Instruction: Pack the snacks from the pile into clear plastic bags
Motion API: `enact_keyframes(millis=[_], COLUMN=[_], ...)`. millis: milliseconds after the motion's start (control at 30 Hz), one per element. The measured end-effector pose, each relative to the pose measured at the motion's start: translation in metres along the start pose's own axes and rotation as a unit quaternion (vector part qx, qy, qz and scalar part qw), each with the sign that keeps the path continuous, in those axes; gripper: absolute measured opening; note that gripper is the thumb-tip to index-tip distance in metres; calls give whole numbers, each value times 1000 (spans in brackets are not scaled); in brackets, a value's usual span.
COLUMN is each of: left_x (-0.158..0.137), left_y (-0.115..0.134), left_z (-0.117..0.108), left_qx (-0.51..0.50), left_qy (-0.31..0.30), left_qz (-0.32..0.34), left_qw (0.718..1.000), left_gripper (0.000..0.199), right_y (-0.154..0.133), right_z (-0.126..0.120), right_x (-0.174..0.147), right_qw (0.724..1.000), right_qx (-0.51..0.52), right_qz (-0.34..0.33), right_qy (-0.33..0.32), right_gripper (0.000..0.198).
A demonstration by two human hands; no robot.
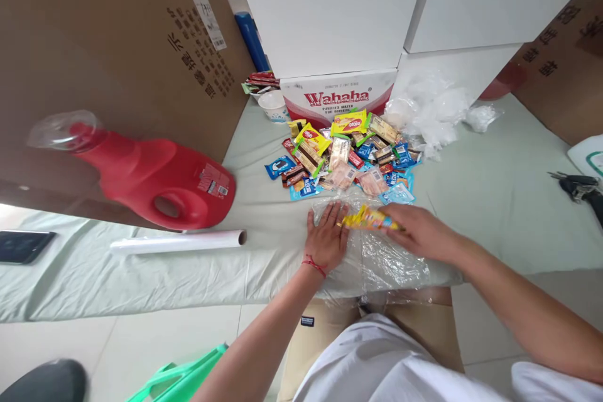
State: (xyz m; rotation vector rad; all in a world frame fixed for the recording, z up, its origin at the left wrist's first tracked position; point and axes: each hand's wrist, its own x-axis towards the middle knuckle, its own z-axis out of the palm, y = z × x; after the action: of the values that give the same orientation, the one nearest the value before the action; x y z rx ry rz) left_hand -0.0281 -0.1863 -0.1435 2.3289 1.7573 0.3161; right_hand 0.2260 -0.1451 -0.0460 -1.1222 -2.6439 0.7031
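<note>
My left hand (326,235) lies flat, fingers spread, on a sheet of clear plastic film (393,260) at the table's front edge. In my right hand (419,232) is a yellow snack packet (371,218), held just above the film with its left end close to my left fingers. Beyond both hands spreads a pile of small wrapped snacks (340,154), among them yellow, blue, red and clear wrappers. Two pinkish packets (373,181) lie at the pile's near side. My right fingertips are partly hidden behind the packet and the hand.
Left of my hands are a roll of film (179,242), a red jug-shaped bottle (164,185) and a phone (26,246). A Wahaha carton (339,95) and a paper cup (274,106) stand behind the pile. Crumpled clear plastic (431,110) and keys (577,182) lie to the right.
</note>
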Motion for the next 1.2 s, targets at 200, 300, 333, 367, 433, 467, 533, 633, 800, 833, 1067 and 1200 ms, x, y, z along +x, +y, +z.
enact_keyframes(millis=[200,300,333,367,433,467,533,633,800,833,1067,1200], left_x=[1,0,-1,-1,-2,-2,-1,0,1,1,2,2], left_y=[-5,-10,-12,-14,-16,-17,-16,-13,-12,-13,-14,-13], left_z=[2,3,3,3,4,4,5,3,-3,-4,-7,-6], left_qx=[-33,-48,-55,-62,-75,-80,-84,-92,-146,-156,-168,-155], left_qy=[24,33,39,47,62,66,65,59,41,40,23,24], left_qz=[-35,-28,-29,-35,-54,-63,-72,-81,-93,-95,-107,-100], left_qw=[999,998,997,996,994,993,992,991,984,982,980,983], left_gripper=[58,61,61,60,55,52,45,41,50,53,59,59], right_y=[-6,9,12,15,18,19,20,21,13,10,-3,-12], right_z=[43,47,48,48,47,46,43,32,14,14,36,32], right_x=[6,5,4,1,-4,-6,-11,-16,-15,-12,-1,-3], right_qw=[996,996,996,995,994,993,993,993,994,994,989,991], right_qx=[-63,-73,-77,-82,-87,-89,-91,-96,-91,-91,-104,-105], right_qz=[-33,-20,-14,-9,-3,-2,-5,-5,6,2,29,56], right_qy=[-60,-46,-50,-57,-70,-74,-76,-62,-52,-59,-97,-60], right_gripper=[31,28,26,24,23,23,23,24,25,24,29,32])
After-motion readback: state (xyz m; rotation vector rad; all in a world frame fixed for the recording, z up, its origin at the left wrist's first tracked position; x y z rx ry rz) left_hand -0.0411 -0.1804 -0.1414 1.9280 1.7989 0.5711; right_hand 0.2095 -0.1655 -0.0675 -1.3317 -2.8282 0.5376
